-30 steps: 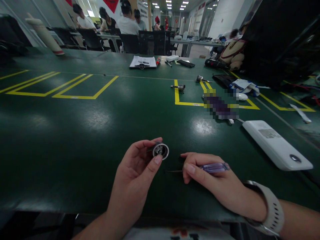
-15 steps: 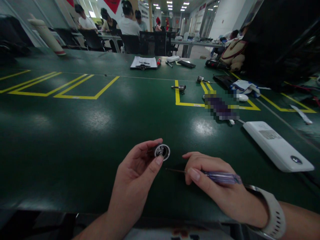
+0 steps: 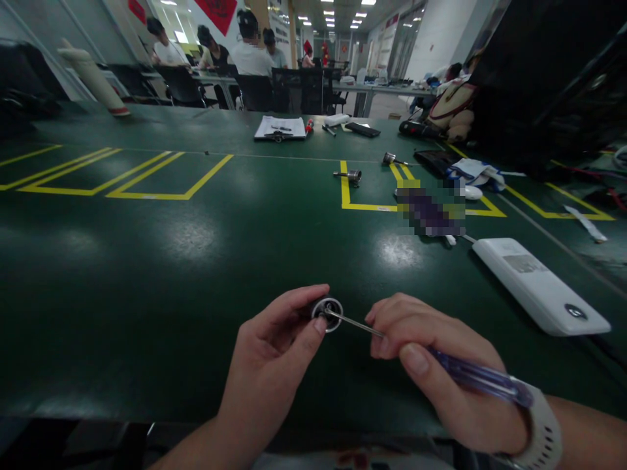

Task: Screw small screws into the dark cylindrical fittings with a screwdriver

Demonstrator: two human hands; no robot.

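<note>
My left hand (image 3: 279,352) grips a small round metal part (image 3: 335,322) between thumb and fingers, its hollow, ringed end turned toward my right hand. Some of the part is hidden behind my fingers. In my right hand (image 3: 435,365) lies a screwdriver (image 3: 480,378) with a clear purple handle, the fingers closed round it. Its thin shaft points left, and the tip reaches into the part's hollow end. Whether the tip sits on a screw I cannot tell.
Two similar metal parts with shafts (image 3: 353,176) (image 3: 389,158) lie near yellow tape. A white power bank (image 3: 539,287) is cabled to a pixelated object (image 3: 431,212) at right. Farther back are a clipboard (image 3: 280,127) and a pale bottle (image 3: 95,81). People sit beyond the green table (image 3: 147,294).
My right hand has shifted its hold back along the screwdriver and brought the tip into the round metal part. My left hand has moved slightly right and down with the part.
</note>
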